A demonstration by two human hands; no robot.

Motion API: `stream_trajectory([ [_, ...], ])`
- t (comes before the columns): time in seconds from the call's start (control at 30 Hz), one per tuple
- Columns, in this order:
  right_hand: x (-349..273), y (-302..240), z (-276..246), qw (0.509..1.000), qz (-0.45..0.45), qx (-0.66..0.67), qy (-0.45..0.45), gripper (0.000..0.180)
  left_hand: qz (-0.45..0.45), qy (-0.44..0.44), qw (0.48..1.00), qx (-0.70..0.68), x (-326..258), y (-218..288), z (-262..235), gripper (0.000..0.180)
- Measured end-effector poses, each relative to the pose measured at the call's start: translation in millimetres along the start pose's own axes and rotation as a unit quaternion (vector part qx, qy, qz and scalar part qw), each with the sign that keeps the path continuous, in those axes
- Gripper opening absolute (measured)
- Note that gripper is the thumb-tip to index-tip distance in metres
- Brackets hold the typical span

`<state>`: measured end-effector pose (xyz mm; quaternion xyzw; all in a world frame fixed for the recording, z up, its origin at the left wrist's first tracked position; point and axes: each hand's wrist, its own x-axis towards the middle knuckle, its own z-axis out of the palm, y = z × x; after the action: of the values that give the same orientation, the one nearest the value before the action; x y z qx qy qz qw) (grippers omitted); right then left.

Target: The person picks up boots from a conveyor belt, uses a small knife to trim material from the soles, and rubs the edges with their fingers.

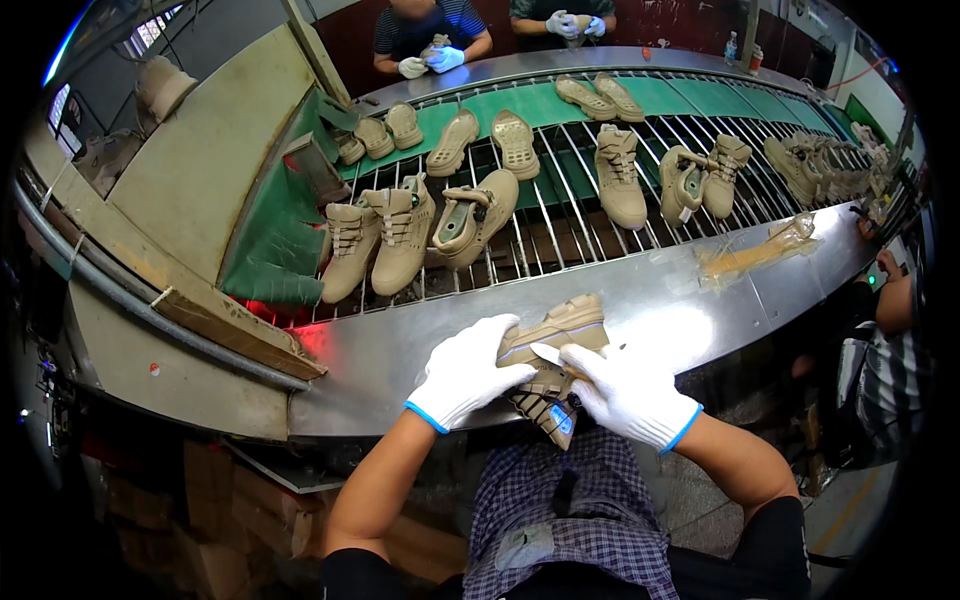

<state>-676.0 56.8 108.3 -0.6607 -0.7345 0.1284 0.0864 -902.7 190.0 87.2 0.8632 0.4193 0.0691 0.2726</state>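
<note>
In white knit gloves with blue cuffs, both my hands work over the steel edge of the bench. My left hand [468,368] grips a tan lace-up shoe [555,328] lying tilted on its side, its sole edge toward the far side and its collar toward me. A blue line runs along the seam between sole and upper. My right hand [632,392] is closed on a slim tool [546,352] with a pale, blade-like tip, laid against the shoe's side near that line. Fingers hide most of its brownish handle.
Past the steel ledge [375,365], a rack of metal rods [560,240] carries several tan shoes [400,235]. Loose soles [515,143] lie on the green belt [655,97]. Yellowish tape [755,258] is stuck on the ledge. Two gloved people work across the bench; another person sits at right.
</note>
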Motion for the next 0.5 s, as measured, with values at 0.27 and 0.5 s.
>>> stream_trajectory([
  [0.27,23,-3,29,0.918,0.078,0.37,-0.123,0.05,0.035,0.049,0.996,-0.061,-5,-14,7,0.068],
  [0.5,37,-19,30,0.97,-0.111,0.215,-0.004,0.05,0.102,0.107,0.989,-0.001,-9,-30,17,0.063],
])
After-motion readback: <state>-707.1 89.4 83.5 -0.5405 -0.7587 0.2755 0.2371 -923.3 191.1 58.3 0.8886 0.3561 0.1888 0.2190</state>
